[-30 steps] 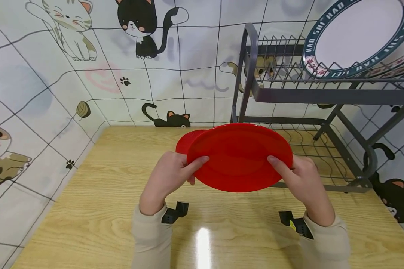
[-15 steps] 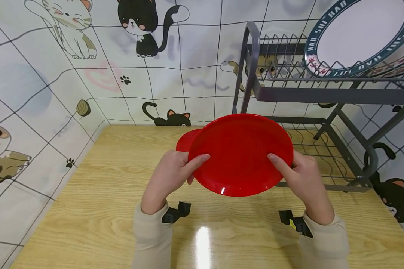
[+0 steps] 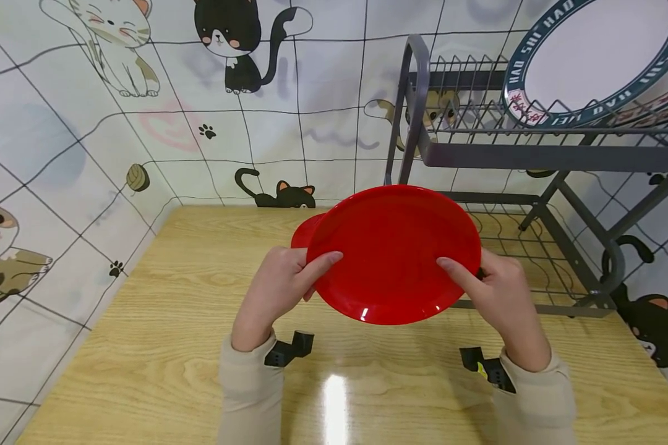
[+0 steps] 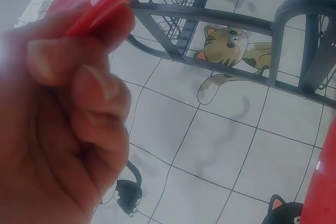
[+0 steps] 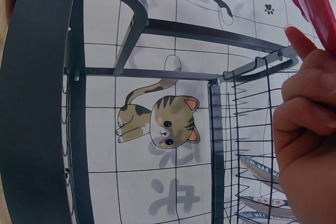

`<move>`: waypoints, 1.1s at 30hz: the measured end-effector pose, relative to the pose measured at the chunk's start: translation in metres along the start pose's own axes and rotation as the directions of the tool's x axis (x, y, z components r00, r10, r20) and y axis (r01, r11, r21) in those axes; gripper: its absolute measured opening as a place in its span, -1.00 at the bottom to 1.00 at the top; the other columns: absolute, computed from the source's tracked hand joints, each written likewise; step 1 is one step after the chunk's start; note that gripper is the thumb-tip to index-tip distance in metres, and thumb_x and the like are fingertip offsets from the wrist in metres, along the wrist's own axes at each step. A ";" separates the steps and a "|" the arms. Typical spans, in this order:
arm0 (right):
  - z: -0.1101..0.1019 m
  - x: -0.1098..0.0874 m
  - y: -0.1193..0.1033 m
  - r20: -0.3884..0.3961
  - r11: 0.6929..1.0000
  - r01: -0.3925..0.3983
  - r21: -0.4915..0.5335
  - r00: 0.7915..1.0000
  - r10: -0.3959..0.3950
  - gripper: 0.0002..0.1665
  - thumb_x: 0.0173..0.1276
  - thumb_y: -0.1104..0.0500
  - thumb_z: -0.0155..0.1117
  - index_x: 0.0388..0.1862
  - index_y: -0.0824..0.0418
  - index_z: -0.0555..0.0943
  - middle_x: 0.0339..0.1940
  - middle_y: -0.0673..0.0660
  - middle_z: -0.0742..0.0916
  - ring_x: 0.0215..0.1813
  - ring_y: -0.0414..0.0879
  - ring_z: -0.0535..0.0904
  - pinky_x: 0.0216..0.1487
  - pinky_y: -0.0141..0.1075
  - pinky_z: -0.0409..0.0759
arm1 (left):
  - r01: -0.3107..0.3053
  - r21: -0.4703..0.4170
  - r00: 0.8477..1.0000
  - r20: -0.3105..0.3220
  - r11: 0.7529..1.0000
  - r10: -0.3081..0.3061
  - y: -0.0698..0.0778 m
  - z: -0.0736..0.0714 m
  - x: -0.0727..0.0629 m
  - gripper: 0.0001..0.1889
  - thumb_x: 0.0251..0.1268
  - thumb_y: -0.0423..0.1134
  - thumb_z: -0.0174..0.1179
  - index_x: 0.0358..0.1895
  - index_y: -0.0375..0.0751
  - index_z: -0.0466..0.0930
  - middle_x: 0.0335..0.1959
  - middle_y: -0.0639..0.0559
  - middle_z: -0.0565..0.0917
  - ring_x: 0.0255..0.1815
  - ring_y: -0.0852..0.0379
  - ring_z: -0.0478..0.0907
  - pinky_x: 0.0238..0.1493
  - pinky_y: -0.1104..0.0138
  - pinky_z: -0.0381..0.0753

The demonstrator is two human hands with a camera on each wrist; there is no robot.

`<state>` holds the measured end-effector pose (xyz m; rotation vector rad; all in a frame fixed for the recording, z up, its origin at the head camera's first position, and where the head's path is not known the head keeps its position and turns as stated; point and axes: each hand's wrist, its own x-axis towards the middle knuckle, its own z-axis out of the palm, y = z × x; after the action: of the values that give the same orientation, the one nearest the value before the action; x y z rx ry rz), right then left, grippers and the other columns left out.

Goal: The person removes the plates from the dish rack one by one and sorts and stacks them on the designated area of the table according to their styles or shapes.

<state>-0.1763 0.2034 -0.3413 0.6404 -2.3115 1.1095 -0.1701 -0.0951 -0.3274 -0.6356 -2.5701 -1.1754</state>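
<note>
A red oval plate (image 3: pixel 395 253) is held up over the table, its face tilted toward the head camera. My left hand (image 3: pixel 275 284) pinches its left rim, thumb on the face and fingers behind. On the opposite rim, my right hand (image 3: pixel 503 293) grips in the same way. Behind the plate's left side, part of another red thing (image 3: pixel 305 233) shows; the plate hides most of it, so its kind is unclear. In the left wrist view, the curled fingers (image 4: pixel 100 93) lie under the red rim. The right wrist view shows the plate's edge (image 5: pixel 315 9) above the fingers.
A dark grey two-tier dish rack (image 3: pixel 551 159) stands at the right, close behind my right hand. On its upper tier lean white plates with patterned rims (image 3: pixel 592 62). The wooden table (image 3: pixel 161 346) meets a cat-print tiled wall (image 3: pixel 334 80) at the back and left.
The red plate has tipped up, so its far rim stands higher and more of its face shows. Both hands keep their hold, with a slight shift to the left.
</note>
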 end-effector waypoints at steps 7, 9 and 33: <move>0.000 0.000 -0.001 0.022 0.999 -0.038 0.010 0.999 0.038 -0.66 0.09 0.25 0.33 -0.10 0.21 0.58 -0.40 0.06 0.71 -0.54 -0.29 0.52 -0.65 -0.47 0.43 | -0.022 -0.019 1.000 -0.023 1.000 0.021 0.000 0.000 0.002 -0.49 0.22 0.18 -0.06 -0.80 -0.01 0.37 -0.90 0.24 0.30 -0.84 0.29 0.20 -0.77 0.42 0.16; 0.000 0.000 -0.002 0.032 0.998 -0.051 0.023 0.998 0.050 -0.63 0.07 0.25 0.34 -0.08 0.21 0.57 -0.39 0.06 0.71 -0.50 -0.29 0.55 -0.58 -0.48 0.49 | -0.033 -0.025 0.999 -0.034 0.999 0.032 -0.001 0.000 0.003 -0.52 0.23 0.17 -0.06 -0.76 -0.01 0.42 -0.89 0.24 0.30 -0.83 0.29 0.19 -0.77 0.43 0.17; -0.006 0.001 -0.003 -0.044 0.986 0.063 0.157 0.997 -0.057 -0.41 0.03 0.52 0.25 0.09 0.20 0.49 -0.57 -0.01 0.56 -0.63 -0.22 0.40 -0.65 -0.47 0.39 | 0.124 -0.200 0.971 -0.178 0.972 -0.161 -0.011 -0.008 0.000 -0.53 0.18 0.17 0.02 -0.66 -0.10 0.57 -0.81 0.07 0.45 -0.78 0.13 0.35 -0.79 0.35 0.26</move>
<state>-0.1739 0.2063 -0.3350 0.7354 -2.1713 1.2755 -0.1749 -0.1082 -0.3297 -0.3553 -2.3938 -1.4615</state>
